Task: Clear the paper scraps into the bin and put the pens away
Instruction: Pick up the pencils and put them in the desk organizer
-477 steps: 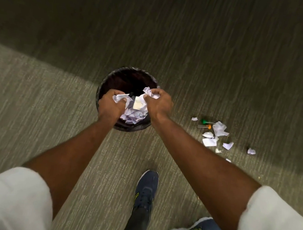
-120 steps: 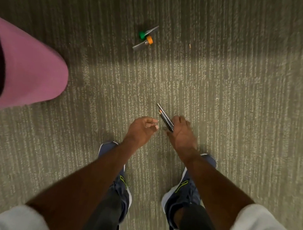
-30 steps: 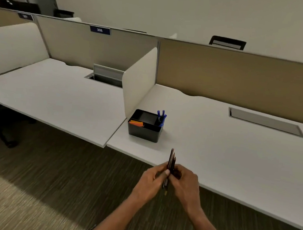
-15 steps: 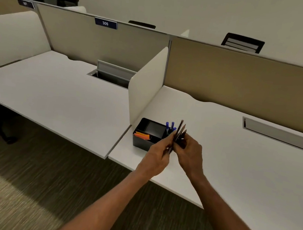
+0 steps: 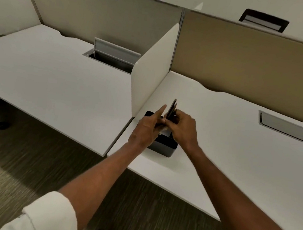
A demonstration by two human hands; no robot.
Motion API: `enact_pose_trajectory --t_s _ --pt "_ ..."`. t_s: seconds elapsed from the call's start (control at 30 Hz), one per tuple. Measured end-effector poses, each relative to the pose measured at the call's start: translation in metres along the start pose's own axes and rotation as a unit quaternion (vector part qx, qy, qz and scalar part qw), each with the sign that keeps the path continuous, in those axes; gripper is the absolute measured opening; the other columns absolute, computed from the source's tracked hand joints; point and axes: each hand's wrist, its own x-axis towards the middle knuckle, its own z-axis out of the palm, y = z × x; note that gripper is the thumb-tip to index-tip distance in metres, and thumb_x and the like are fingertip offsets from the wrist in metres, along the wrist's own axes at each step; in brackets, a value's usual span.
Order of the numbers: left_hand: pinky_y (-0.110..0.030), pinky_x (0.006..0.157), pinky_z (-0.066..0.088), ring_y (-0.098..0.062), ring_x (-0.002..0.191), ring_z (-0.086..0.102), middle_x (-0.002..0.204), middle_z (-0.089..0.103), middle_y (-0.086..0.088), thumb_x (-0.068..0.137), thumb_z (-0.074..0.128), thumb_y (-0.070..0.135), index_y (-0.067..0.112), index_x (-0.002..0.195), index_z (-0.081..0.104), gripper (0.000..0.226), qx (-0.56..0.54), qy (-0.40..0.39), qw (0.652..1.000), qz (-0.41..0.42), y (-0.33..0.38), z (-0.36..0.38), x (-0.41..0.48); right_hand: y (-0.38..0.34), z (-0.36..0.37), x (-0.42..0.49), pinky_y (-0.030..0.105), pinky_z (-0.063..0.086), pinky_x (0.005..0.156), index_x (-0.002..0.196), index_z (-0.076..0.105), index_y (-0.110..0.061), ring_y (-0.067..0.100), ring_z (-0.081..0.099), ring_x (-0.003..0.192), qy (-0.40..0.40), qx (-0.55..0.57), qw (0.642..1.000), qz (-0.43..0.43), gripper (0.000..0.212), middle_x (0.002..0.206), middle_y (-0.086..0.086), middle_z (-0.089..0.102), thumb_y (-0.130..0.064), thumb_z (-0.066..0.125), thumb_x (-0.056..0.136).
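Note:
Both hands are over a black desk organizer box that stands on the white desk beside the divider. My right hand grips a bundle of dark pens, held upright and tilted, their lower ends hidden behind the fingers. My left hand touches the pens from the left, its index finger stretched up along them. The hands cover most of the box's inside, so its contents are hidden. No paper scraps or bin are in view.
A white divider panel rises just left of the box. The left desk has an open cable tray; the right desk has a closed cable slot. Beige partition walls stand behind. Carpet floor lies below the desk edges.
I have stepped closer to the desk. Both hands with the pens have moved forward and now hover right over the black box, hiding the blue pens and orange item seen in it before.

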Motion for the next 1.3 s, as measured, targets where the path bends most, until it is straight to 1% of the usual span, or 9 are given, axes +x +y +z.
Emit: enact_pose_trajectory --t_s 0.1,0.2,0.4,0.6,0.7,0.83,1.07,1.2,1.3 --pt "-0.002 0.092 0.045 0.001 0.105 0.066 0.115 0.074 0.003 0.094 0.07 0.012 0.03 0.154 0.037 0.071 -0.02 -0.029 0.999 -0.014 -0.005 0.012 0.011 0.008 -0.017 0.013 0.026 0.059 0.084 0.105 0.073 -0.019 0.009 0.073 0.089 -0.022 -0.024 0.999 -0.011 0.025 0.096 -0.002 0.077 -0.03 0.079 0.083" --pt "0.002 0.084 0.046 -0.003 0.102 0.067 0.115 0.075 -0.002 0.092 0.071 0.009 0.019 0.141 0.056 0.052 -0.016 -0.051 0.999 0.002 -0.004 0.031 0.015 0.024 -0.033 0.012 0.029 0.06 0.083 0.101 0.072 -0.019 0.011 0.073 0.086 -0.022 -0.046 0.999 -0.017 0.02 0.093 -0.002 0.076 -0.026 0.079 0.083" --pt "-0.03 0.089 0.06 -0.011 0.092 0.073 0.101 0.078 -0.003 0.089 0.074 0.011 0.014 0.109 0.074 0.021 0.002 -0.112 0.994 0.004 -0.013 0.058 0.021 0.058 -0.033 -0.01 0.011 0.051 0.068 0.087 0.073 -0.019 0.005 0.069 0.076 0.01 -0.043 0.999 0.011 0.011 0.081 -0.006 0.074 -0.016 0.081 0.079" --pt "-0.017 0.083 0.053 -0.009 0.088 0.067 0.104 0.077 -0.003 0.086 0.077 0.011 0.016 0.114 0.074 0.028 0.021 -0.184 0.982 -0.039 -0.029 0.071 0.011 0.091 -0.006 -0.028 0.003 0.045 0.065 0.091 0.074 -0.017 -0.001 0.067 0.075 0.033 -0.04 0.997 0.064 0.014 0.084 -0.003 0.076 -0.011 0.08 0.08" --pt "-0.028 0.094 0.055 -0.015 0.1 0.069 0.109 0.076 -0.002 0.086 0.077 0.012 0.018 0.12 0.072 0.035 0.012 -0.196 0.978 -0.067 -0.033 0.075 0.004 0.106 0.009 -0.032 0.012 0.05 0.071 0.095 0.074 -0.016 0.01 0.07 0.08 0.045 -0.042 0.994 0.095 0.017 0.088 0.0 0.076 -0.011 0.08 0.08" --pt "-0.032 0.103 0.052 -0.02 0.109 0.068 0.118 0.074 -0.006 0.088 0.075 0.013 0.014 0.128 0.068 0.041 0.016 -0.19 0.978 -0.086 -0.033 0.077 -0.001 0.118 0.019 -0.038 0.023 0.057 0.081 0.101 0.072 -0.018 0.009 0.069 0.085 0.067 -0.024 0.992 0.102 0.02 0.092 -0.005 0.073 -0.013 0.079 0.083" --pt "-0.034 0.106 0.05 -0.021 0.111 0.068 0.122 0.073 -0.006 0.091 0.072 0.014 0.017 0.13 0.067 0.039 0.017 -0.195 0.975 -0.106 -0.031 0.082 -0.001 0.127 0.023 -0.049 0.01 0.05 0.082 0.109 0.07 -0.016 0.007 0.067 0.088 0.098 -0.003 0.99 0.098 0.024 0.098 -0.006 0.071 -0.009 0.076 0.086" --pt "-0.033 0.105 0.048 -0.025 0.109 0.067 0.121 0.072 -0.008 0.096 0.067 0.019 0.018 0.129 0.068 0.034 0.059 -0.223 0.966 -0.114 -0.028 0.092 0.002 0.131 0.021 -0.053 0.018 0.055 0.088 0.112 0.07 -0.012 0.011 0.071 0.093 0.107 -0.005 0.99 0.094 0.026 0.107 0.0 0.073 -0.01 0.076 0.087" --pt "-0.037 0.109 0.048 -0.028 0.109 0.067 0.119 0.072 -0.01 0.098 0.063 0.022 0.016 0.125 0.07 0.029 0.092 -0.224 0.965 -0.102 -0.027 0.097 0.004 0.135 0.02 -0.056 0.003 0.049 0.083 0.115 0.071 -0.012 0.008 0.07 0.096 0.116 -0.003 0.989 0.092 0.026 0.112 0.002 0.074 -0.009 0.074 0.089"
